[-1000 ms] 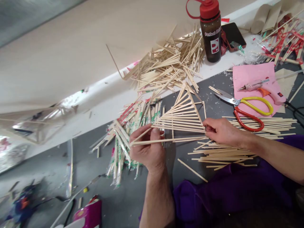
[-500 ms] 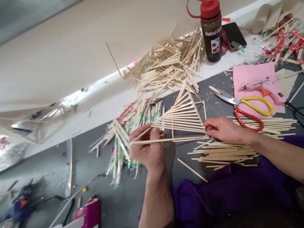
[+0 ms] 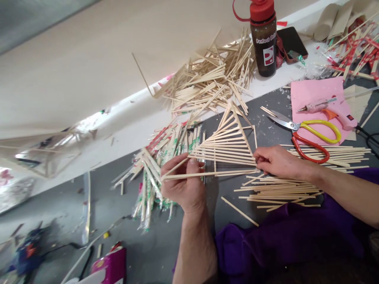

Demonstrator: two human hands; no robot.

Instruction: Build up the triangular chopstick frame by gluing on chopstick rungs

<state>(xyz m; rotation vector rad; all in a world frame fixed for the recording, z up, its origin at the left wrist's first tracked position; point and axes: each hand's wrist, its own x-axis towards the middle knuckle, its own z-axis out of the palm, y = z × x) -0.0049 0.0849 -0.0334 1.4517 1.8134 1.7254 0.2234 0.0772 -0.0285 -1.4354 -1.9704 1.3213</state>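
A frame of chopsticks (image 3: 222,153) joined into a fan of slanting rows spans the space between my hands, above the grey table. My left hand (image 3: 184,183) grips its left corner, thumb on the near side and fingers behind the sticks. At the right corner, my right hand (image 3: 271,161) pinches where the stick ends meet; its fingertips are partly hidden. Below my right hand lie loose chopsticks (image 3: 278,192) in a rough row. One single chopstick (image 3: 239,212) rests nearer to me.
Scissors (image 3: 304,132) and a glue gun (image 3: 328,110) lie on pink paper (image 3: 304,92) at right. Behind stand a bottle (image 3: 264,43) and a heap of bare chopsticks (image 3: 213,81). Wrapped chopsticks (image 3: 148,185) lie left of my left hand; a purple box (image 3: 111,266) sits at lower left.
Almost nothing differs. Both hands keep their hold on the chopstick frame, which stays in place.
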